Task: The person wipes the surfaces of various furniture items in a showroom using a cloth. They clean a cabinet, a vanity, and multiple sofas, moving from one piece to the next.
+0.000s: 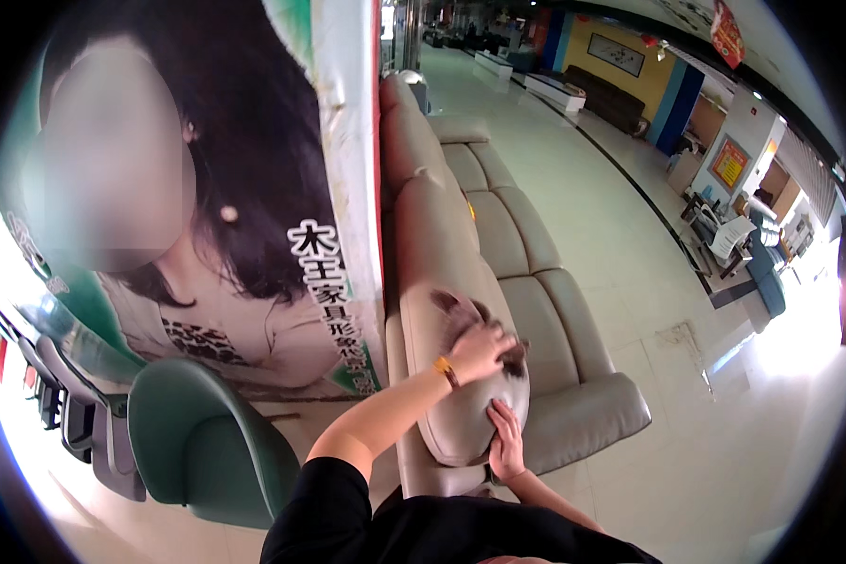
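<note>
A beige-grey leather sofa [546,317] stretches away before me, with its padded backrest [440,240] nearest my arms. My left hand [481,351], with a yellow-and-brown band at the wrist, presses a dark brown cloth [458,316] onto the top of the backrest's near end. The cloth is bunched and slightly blurred, and parts of it stick out on both sides of the hand. My right hand [509,443] lies against the near end of the same cushion with nothing in it. Just beyond that hand is the sofa's near armrest [585,423].
A large printed poster panel [254,338] stands close along the sofa's back. A green chair [204,444] is at my left, with more chairs [106,423] behind it. Tiled floor [627,282] runs along the sofa's front. A white chair [733,236] stands farther right.
</note>
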The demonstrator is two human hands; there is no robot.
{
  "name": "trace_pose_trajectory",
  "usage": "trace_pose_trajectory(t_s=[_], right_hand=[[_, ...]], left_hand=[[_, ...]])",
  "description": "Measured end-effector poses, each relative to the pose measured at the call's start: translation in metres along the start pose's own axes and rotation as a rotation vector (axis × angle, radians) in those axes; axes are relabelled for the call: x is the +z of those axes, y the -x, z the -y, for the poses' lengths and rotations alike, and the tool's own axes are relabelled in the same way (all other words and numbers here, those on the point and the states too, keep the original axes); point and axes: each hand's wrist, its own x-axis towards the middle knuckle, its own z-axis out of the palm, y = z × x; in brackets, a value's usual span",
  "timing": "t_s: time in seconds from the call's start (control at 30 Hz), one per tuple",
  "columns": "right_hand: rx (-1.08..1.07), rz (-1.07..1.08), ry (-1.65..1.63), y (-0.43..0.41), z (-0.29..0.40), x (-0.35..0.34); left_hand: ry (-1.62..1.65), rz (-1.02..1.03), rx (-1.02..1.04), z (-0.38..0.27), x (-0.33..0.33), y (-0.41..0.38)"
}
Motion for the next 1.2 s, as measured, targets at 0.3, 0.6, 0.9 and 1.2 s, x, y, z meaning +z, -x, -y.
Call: trace_pose_trajectory(t_s=[0.3, 0.6, 0.9, 1.2], right_hand=[[0.079, -0.019, -0.03, -0.002, 0.012, 0.007], [0.108, -0.128, -0.051, 0.005, 0.006, 0.022], [0.126, -0.093, 0.02, 0.003, 0.002, 0.018], [0.134, -0.074, -0.06, 0.014, -0.001, 0.005]], left_hand=[[0.164, -0.459, -0.398, 0.022, -0.018, 0.084], [0.463, -0.276, -0.185, -0.095, 0.001, 0.198], [0.035, -0.337, -0.264, 0.033, -0.019, 0.058], [-0.044, -0.219, -0.195, 0.024, -0.004, 0.027]])
